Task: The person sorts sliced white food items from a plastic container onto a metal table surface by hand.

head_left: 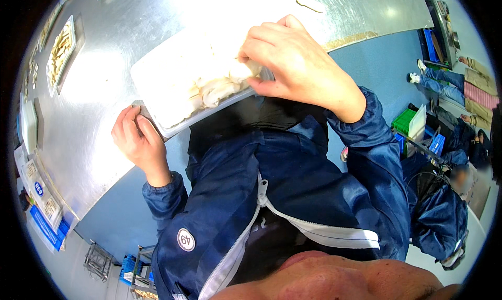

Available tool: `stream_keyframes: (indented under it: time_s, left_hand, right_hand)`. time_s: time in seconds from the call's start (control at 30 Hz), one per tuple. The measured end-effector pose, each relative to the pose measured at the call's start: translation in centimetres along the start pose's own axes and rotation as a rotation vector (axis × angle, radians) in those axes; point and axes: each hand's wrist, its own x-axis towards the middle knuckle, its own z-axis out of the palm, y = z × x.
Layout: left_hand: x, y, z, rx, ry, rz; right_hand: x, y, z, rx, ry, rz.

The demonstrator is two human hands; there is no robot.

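A white plastic tray (180, 126) lies at the near edge of the metal table, its far part washed out by glare. Pale pieces that look like sliced mushrooms (217, 92) lie along its near right side. My right hand (285, 59) reaches over the tray's right end. Its thumb and fingers are closed around a whitish mushroom piece (244, 70). At the tray's left corner is my left hand (140, 143), fingers curled against the edge; the exact contact is partly hidden.
Another white tray (72, 28) with pale strips stands on the table's far left. A small pale piece (309, 5) lies on the metal table (361, 12) beyond my right hand. Green crates (402, 121) and other people (455, 85) are off to the right.
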Motion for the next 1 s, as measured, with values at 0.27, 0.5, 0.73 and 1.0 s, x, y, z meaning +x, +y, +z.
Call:
stream_keyframes:
  time_s: [0.27, 0.5, 0.73, 1.0]
  left_hand:
    - [0.0, 0.0, -0.3, -0.003, -0.005, -0.005]
    - [0.0, 0.1, -0.2, 0.024, -0.004, -0.008]
    - [0.0, 0.1, -0.1, 0.024, -0.006, -0.006]
    - [0.2, 0.3, -0.4, 0.019, -0.005, -0.006]
  right_hand:
    - [0.3, -0.3, 0.6, -0.009, -0.040, 0.014]
    - [0.4, -0.4, 0.4, -0.002, -0.056, 0.020]
    - [0.2, 0.2, -0.5, -0.009, 0.000, 0.011]
    - [-2.8, 8.0, -6.6, 0.115, 0.268, 0.599]
